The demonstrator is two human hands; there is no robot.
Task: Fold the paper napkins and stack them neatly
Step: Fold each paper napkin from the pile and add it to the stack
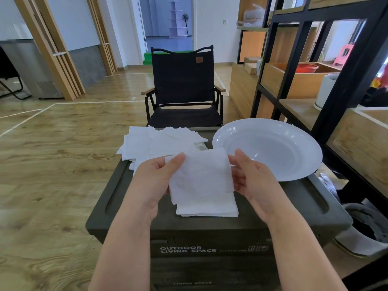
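Both hands, left (153,181) and right (255,182), grip clamped on one napkin (199,177), seemingly above folded stack (207,210).

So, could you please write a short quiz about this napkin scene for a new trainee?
1. True or false: both hands hold one napkin above the folded stack.
2. Where is the plate? A) on the chair B) on the box, right of the napkins C) on the floor
3. Fill in: the loose pile of unfolded napkins lies on the far ___ part of the box.

Key:
1. True. The left hand and the right hand each pinch one side.
2. B
3. left
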